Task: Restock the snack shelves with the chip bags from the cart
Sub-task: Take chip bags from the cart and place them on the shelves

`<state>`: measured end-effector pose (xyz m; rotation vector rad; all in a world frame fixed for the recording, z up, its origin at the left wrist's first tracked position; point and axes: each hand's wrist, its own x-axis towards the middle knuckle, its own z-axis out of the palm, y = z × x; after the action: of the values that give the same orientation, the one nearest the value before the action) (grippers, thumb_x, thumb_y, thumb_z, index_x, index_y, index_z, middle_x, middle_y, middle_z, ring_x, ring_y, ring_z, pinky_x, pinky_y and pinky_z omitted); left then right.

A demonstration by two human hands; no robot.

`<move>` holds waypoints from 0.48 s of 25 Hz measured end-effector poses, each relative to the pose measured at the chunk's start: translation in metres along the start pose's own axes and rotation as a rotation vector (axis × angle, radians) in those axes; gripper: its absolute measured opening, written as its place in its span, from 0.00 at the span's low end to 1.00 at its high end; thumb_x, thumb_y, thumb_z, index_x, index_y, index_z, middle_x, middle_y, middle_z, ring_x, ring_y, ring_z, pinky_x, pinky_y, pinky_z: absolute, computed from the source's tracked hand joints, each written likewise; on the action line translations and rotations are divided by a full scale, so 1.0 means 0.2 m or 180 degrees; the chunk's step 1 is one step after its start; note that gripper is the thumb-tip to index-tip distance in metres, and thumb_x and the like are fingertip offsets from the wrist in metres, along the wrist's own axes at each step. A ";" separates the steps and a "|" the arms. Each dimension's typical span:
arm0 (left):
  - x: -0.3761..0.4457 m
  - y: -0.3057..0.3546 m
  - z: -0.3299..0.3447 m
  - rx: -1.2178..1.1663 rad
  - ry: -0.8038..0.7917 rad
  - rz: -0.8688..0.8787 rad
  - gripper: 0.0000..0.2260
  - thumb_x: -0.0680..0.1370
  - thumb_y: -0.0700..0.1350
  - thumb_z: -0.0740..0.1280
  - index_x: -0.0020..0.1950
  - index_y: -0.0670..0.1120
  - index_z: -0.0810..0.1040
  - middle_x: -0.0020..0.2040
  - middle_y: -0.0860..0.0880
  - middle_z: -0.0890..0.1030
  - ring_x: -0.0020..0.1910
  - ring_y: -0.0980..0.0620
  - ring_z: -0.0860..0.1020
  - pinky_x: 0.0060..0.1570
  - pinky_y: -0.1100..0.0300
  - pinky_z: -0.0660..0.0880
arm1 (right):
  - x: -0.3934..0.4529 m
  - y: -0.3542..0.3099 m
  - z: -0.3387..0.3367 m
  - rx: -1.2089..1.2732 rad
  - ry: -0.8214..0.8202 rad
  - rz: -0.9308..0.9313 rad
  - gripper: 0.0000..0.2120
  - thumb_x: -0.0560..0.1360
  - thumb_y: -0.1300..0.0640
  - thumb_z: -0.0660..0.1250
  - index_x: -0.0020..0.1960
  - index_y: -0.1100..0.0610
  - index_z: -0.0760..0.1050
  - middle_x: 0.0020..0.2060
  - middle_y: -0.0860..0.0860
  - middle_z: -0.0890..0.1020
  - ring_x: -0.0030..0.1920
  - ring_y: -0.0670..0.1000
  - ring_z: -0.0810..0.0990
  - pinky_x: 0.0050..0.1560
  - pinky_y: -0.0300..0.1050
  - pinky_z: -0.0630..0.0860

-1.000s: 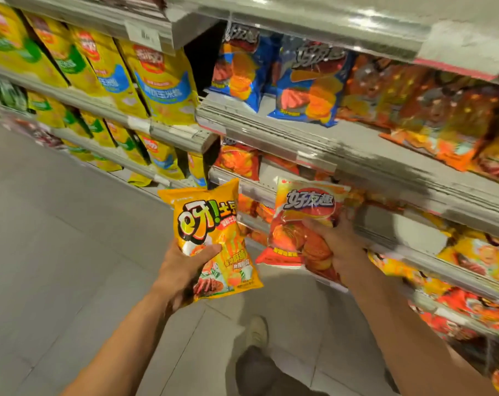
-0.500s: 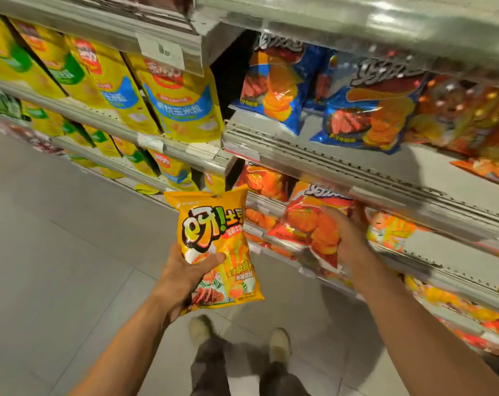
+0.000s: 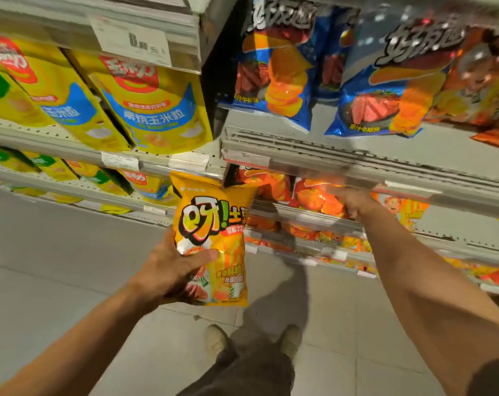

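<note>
grey shop floor below, snack shelves point(image 3: 342, 164) ahead-right. right hand point(image 3: 354, 200) reaches under shelf lip, on red-orange chip bag point(image 3: 318, 198) sitting on lower shelf; grip blurred, cannot tell. left hand point(image 3: 171, 267) clamped on yellow chip bag point(image 3: 214, 238), upright, long axis vertical, just left of that shelf bay, hands apart.

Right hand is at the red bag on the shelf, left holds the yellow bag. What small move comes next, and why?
Probably let go and draw the right hand back: the red bag already sits on the shelf among matching bags, while the left hand grips the yellow bag, not yet shelved.
</note>
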<state>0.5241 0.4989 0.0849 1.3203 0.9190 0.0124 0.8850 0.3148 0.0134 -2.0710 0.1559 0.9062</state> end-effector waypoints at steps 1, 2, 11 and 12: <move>0.01 0.02 0.00 0.0059 -0.0086 0.0047 0.27 0.68 0.46 0.79 0.63 0.60 0.74 0.54 0.54 0.87 0.52 0.48 0.86 0.47 0.48 0.83 | 0.00 0.02 0.00 -0.0111 0.0188 -0.0035 0.14 0.76 0.54 0.74 0.37 0.55 0.73 0.28 0.48 0.81 0.21 0.41 0.73 0.18 0.33 0.65; 0.02 0.04 0.01 0.0121 -0.0164 0.0100 0.28 0.67 0.47 0.80 0.63 0.61 0.74 0.55 0.54 0.86 0.53 0.49 0.86 0.49 0.47 0.82 | 0.00 0.03 0.00 -0.0031 0.0287 -0.0043 0.11 0.74 0.54 0.77 0.40 0.57 0.76 0.31 0.50 0.80 0.28 0.45 0.76 0.22 0.35 0.68; 0.08 0.06 0.09 0.0230 -0.0411 0.0226 0.31 0.66 0.48 0.81 0.66 0.60 0.74 0.58 0.55 0.86 0.56 0.53 0.85 0.53 0.52 0.81 | 0.01 0.08 0.06 -0.0747 0.0856 -0.0658 0.17 0.76 0.49 0.73 0.44 0.65 0.80 0.46 0.61 0.83 0.50 0.59 0.82 0.58 0.54 0.78; 0.07 0.06 0.10 0.0192 -0.0404 0.0228 0.30 0.67 0.47 0.81 0.66 0.59 0.74 0.58 0.55 0.86 0.56 0.54 0.85 0.53 0.52 0.81 | 0.00 0.11 0.06 -0.1114 0.1265 -0.0793 0.21 0.76 0.47 0.73 0.40 0.65 0.78 0.43 0.62 0.83 0.49 0.62 0.82 0.57 0.56 0.77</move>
<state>0.5508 0.4924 0.0863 1.3933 0.7694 -0.0436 0.8683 0.3099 -0.0059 -2.5126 -0.0569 0.3814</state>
